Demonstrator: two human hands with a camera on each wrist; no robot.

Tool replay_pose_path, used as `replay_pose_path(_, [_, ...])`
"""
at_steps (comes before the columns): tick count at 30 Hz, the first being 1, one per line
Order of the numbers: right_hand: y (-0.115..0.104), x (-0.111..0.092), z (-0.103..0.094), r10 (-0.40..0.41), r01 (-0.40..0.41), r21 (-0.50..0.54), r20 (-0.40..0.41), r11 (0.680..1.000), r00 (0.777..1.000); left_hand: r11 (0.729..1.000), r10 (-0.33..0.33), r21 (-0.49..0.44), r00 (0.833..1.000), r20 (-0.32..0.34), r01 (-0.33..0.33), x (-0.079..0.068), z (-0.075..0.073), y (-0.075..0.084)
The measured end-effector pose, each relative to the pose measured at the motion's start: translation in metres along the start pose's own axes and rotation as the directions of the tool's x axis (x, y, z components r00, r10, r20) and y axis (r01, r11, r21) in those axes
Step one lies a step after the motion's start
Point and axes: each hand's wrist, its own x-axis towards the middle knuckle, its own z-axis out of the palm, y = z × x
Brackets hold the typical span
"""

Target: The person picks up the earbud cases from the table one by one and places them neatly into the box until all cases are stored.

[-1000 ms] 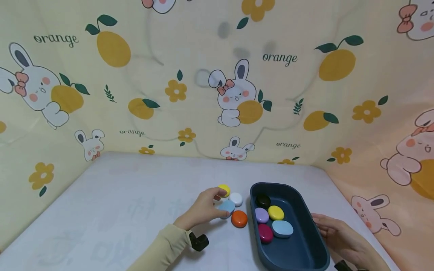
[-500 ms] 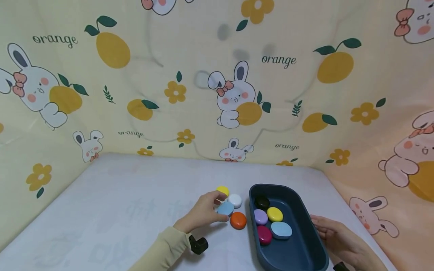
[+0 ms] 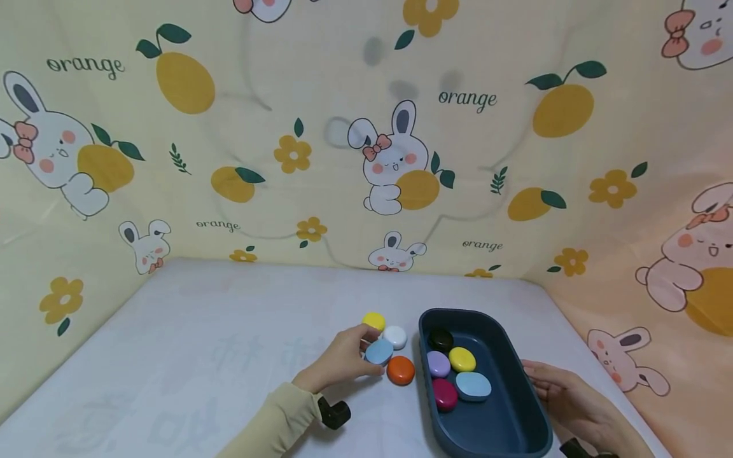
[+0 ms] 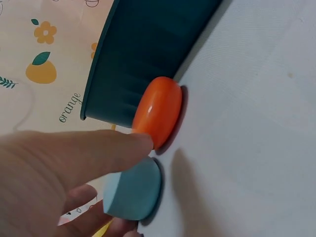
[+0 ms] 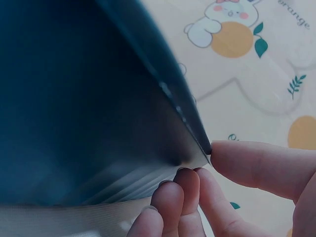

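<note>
Over the white table, my left hand (image 3: 338,359) has its thumb and fingers curved round the sides of a light blue pebble-shaped piece (image 3: 378,352), which sits on the surface. In the left wrist view, the thumb overlaps the top of this light blue piece (image 4: 136,190), close to a glossy orange piece (image 4: 160,108). A white piece (image 3: 394,338) and a yellow one (image 3: 373,320) lie just beyond. My right hand (image 3: 578,401) is at the right side of a dark blue tray (image 3: 535,416); in the right wrist view its thumb and fingertips hold the tray's edge (image 5: 190,116).
Inside the tray, on its left side, are a black piece (image 3: 440,340), a purple one (image 3: 438,364), a yellow one (image 3: 462,359), a dark red one (image 3: 444,394) and a light blue one (image 3: 473,386). Behind rises a cloth backdrop (image 3: 275,95) printed with rabbits and oranges.
My left hand has shifted slightly nearer to me round the light blue piece, which stays in place. The right hand keeps its place at the tray. The head view has turned slightly.
</note>
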Motion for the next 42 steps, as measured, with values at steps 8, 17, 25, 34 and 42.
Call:
replay_pose_path(8, [0.0002,0.0,0.0018,-0.004,0.004,0.006,-0.005,1.0,1.0,1.0,-0.001,0.004,1.0,-0.003,0.001,-0.0008,0.0021,-0.0045])
replay_pose_path(17, [-0.0003,-0.0005,0.0016,-0.001,0.001,0.013,0.006,1.0,1.0,1.0,-0.022,-0.014,1.0,-0.016,0.022,-0.0014,0.0034,-0.001])
replay_pose_path(25, [0.0015,-0.0009,0.0011,0.001,-0.001,0.027,-0.007,1.0,1.0,0.999,-0.034,-0.02,0.999,-0.018,0.034,-0.0012,0.0033,0.0])
replay_pose_path(34, [0.0013,0.0011,0.0042,-0.001,0.0,-0.019,-0.054,1.0,0.999,1.0,0.012,-0.001,0.998,-0.057,-0.012,-0.0023,0.0005,-0.0032])
replay_pose_path(42, [-0.0025,-0.0008,0.005,-0.005,0.004,-0.021,-0.044,1.0,0.999,0.999,0.017,-0.031,0.996,-0.084,-0.019,-0.0007,-0.0042,-0.0013])
